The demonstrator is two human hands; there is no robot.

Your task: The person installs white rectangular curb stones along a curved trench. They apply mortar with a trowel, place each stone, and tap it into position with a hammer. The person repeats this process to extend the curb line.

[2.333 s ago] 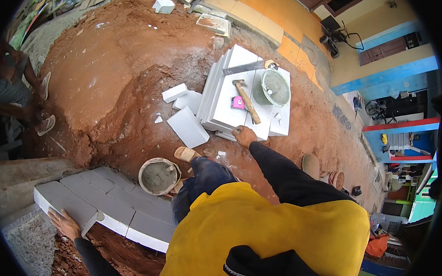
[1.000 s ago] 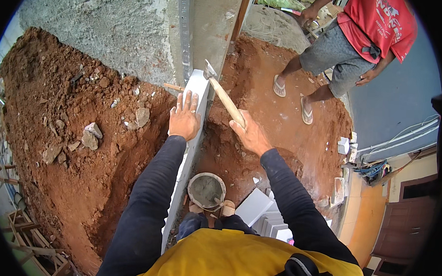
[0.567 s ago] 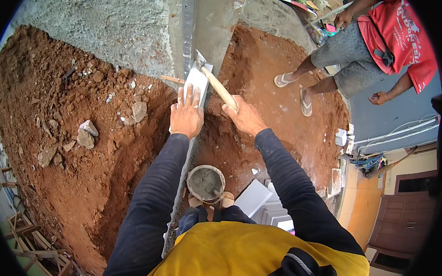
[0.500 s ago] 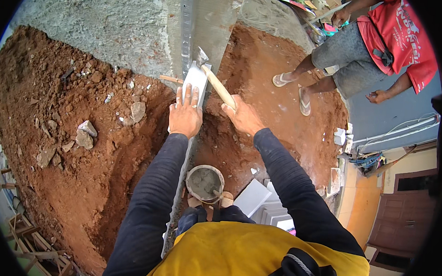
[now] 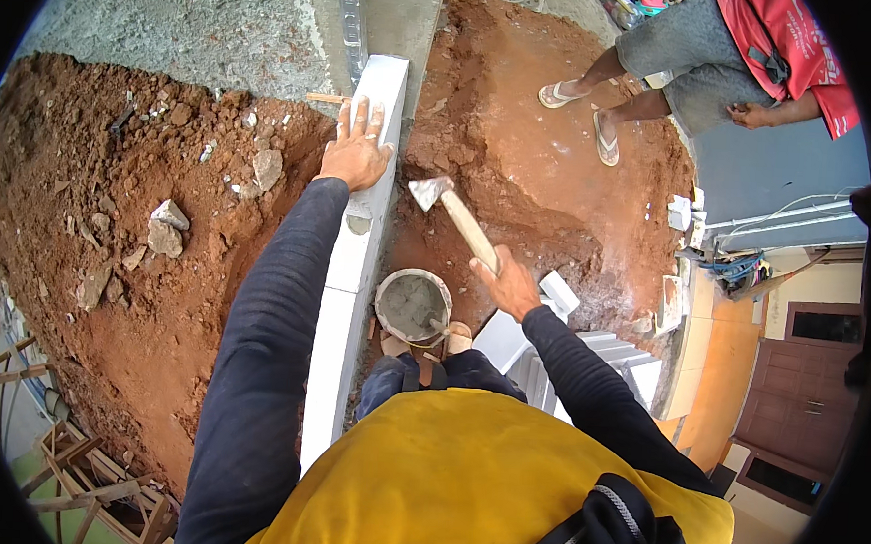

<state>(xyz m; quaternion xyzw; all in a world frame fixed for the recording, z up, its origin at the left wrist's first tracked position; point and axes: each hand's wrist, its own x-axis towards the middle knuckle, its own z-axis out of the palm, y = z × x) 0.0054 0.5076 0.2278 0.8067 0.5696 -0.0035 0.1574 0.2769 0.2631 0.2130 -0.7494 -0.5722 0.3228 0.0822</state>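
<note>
My left hand (image 5: 358, 158) lies flat with fingers spread on a white block (image 5: 384, 87), which butts up near a grey post. More white blocks (image 5: 337, 311) continue that row toward me, left of my body. In my right hand (image 5: 512, 284) is a hatchet (image 5: 472, 233), gripped by its wooden handle. The hatchet's metal head hangs to the right of the blocks, apart from them. Between my feet and the row stands a bucket (image 5: 378, 308) of wet grey mortar (image 5: 412, 305), with a stick-like handle leaning at its rim.
Spare white blocks (image 5: 604, 355) are stacked right of my feet. Red soil with stones (image 5: 166, 238) slopes up on the left. A rough grey wall (image 5: 192, 28) stands ahead. Another person in sandals (image 5: 608, 143) stands at the far right. Broken wood (image 5: 99, 481) lies lower left.
The hatchet has come off the block's far end, moving right and toward me in my right hand. My left hand stays on the block. More of the block row shows.
</note>
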